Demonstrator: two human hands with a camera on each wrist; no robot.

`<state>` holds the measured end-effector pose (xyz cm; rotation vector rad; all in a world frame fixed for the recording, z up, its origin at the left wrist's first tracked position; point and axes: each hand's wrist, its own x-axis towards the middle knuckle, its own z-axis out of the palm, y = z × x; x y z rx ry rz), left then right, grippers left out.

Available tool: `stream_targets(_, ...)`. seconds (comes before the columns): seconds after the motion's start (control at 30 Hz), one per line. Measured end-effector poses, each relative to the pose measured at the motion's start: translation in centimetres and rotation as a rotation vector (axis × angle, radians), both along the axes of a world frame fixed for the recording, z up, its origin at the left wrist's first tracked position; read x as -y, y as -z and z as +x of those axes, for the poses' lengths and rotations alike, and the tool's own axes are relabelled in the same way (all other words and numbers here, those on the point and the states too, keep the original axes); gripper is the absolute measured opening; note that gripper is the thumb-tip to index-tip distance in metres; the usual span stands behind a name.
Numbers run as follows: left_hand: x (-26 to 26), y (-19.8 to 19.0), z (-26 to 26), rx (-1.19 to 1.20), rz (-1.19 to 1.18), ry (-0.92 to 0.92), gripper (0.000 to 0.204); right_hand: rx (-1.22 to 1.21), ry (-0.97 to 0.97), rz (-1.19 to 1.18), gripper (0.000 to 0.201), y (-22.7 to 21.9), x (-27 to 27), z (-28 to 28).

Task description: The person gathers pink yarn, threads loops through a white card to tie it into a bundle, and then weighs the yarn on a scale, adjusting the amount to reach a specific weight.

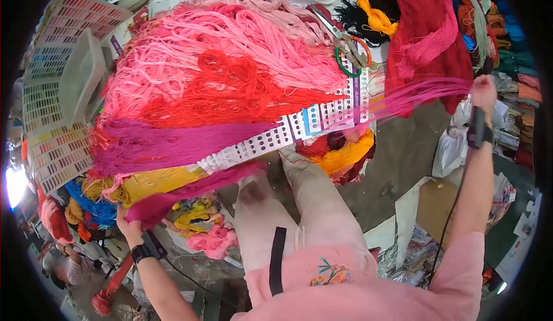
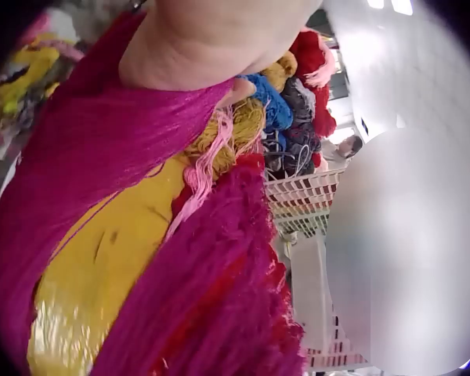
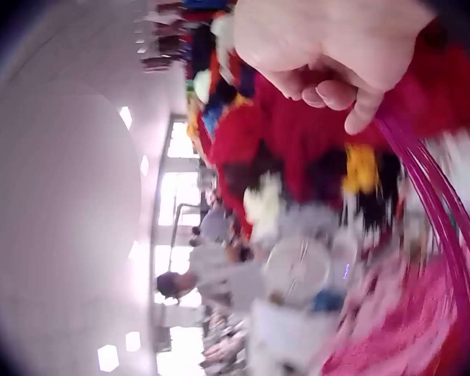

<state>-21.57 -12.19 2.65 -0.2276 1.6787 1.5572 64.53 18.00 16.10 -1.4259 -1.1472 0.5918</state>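
Observation:
My left hand (image 1: 129, 227) grips a thick bundle of magenta yarn (image 1: 190, 193) at the lower left, beside the yellow table edge (image 1: 164, 182). In the left wrist view this yarn (image 2: 78, 149) fans out below the palm. At the far right my raised right hand (image 1: 484, 93) holds thin magenta strands (image 1: 423, 94), stretched taut leftward over a punched white card strip (image 1: 262, 142). The right wrist view shows curled fingers (image 3: 337, 94) with the strands trailing down from them. More magenta yarn (image 1: 173, 145) lies flat on the table.
Red yarn (image 1: 247, 90) and a large pink yarn heap (image 1: 173, 44) cover the table. Scissors (image 1: 348, 50) with orange and green handles lie on top. Colour charts (image 1: 55, 90) and a clear plastic tray (image 1: 83, 79) stand left. Dark red yarn (image 1: 412, 27) hangs at right.

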Motion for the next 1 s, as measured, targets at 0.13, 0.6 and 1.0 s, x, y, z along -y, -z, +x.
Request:
stream_targets(0.13, -10.8, -2.1, 16.5, 1.008, 0.428, -0.012, 0.026, -0.313, -0.122, -0.122, 0.009, 4.2, -1.3, -10.3)
stream_targets(0.6, -17.5, 5.5, 41.2, 0.027, -0.223, 1.142, 0.01, 0.442, -0.475, -0.256, 0.018, 21.0, 10.6, -31.2)
stream_targets(1.0, -18.6, 5.5, 40.9, 0.153, -0.132, 1.021, 0.009, 0.337, -0.679, -0.196, 0.029, 20.1, 11.1, -31.7)
